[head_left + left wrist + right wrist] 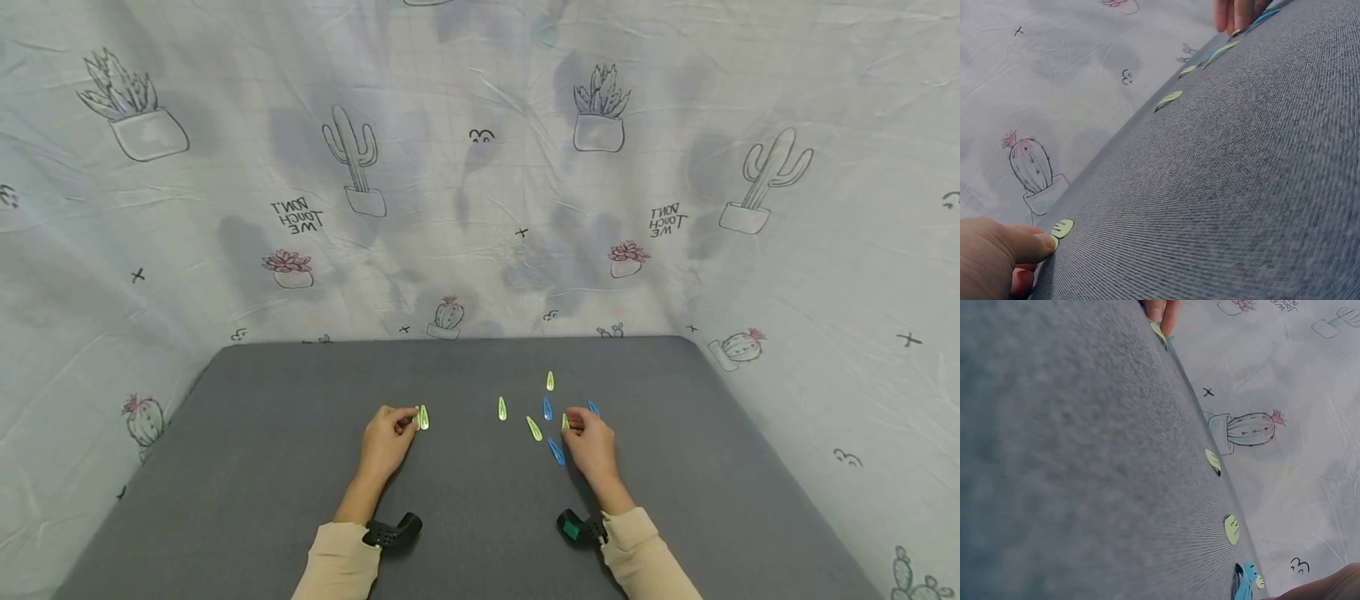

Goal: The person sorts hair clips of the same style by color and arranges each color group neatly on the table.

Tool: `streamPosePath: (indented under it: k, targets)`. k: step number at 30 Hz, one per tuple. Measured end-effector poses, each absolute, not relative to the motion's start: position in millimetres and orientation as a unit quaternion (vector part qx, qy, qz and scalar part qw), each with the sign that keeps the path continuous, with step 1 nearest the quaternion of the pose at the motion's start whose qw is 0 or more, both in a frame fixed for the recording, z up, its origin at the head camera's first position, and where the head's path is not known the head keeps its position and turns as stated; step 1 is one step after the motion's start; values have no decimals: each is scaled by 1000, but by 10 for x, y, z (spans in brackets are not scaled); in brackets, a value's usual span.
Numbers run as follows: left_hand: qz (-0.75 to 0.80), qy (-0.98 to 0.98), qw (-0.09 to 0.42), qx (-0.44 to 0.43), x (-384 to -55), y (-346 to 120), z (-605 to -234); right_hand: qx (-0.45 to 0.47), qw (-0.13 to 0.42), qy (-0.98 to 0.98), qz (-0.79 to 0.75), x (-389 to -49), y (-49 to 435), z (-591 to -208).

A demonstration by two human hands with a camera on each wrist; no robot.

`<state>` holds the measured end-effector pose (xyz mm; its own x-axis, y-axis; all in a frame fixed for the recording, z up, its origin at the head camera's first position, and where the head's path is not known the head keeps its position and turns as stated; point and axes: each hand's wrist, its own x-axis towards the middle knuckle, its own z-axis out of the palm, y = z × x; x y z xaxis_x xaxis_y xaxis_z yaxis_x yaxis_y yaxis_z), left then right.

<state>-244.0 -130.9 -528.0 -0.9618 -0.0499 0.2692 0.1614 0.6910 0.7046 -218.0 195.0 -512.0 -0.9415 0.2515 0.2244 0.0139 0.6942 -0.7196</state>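
On the left of the grey table, my left hand (386,440) pinches a yellow-green snap hair clip (1055,242) between thumb and finger. Right beside it lies another yellow-green clip (424,417). My right hand (594,443) has thumb and fingertips on a yellow-green clip (565,422), part of which the fingers hide. Near that hand lie a blue clip (557,451), a second blue clip (547,408) and a tilted yellow-green clip (534,428). A third blue clip (593,407) shows partly behind the right hand.
Between the hands lies a single yellow-green clip (502,408), and another yellow-green clip (550,381) is farther back. Behind the table (465,517) hangs a pale cloth (420,183) printed with cacti. Each wrist carries a black camera band (393,531).
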Motion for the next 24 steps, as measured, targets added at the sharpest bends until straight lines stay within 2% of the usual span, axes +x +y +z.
streamPosePath:
  k: [9, 24]
  targets:
    - [-393, -909, 134, -29, -2431, -1306, -5270, -65, 166, -911, 371, -2244, 1955, -5120]
    - [-391, -906, 160, -33, -2419, -1280, -5309, -96, 132, -847, 506, -2222, 1976, -5119]
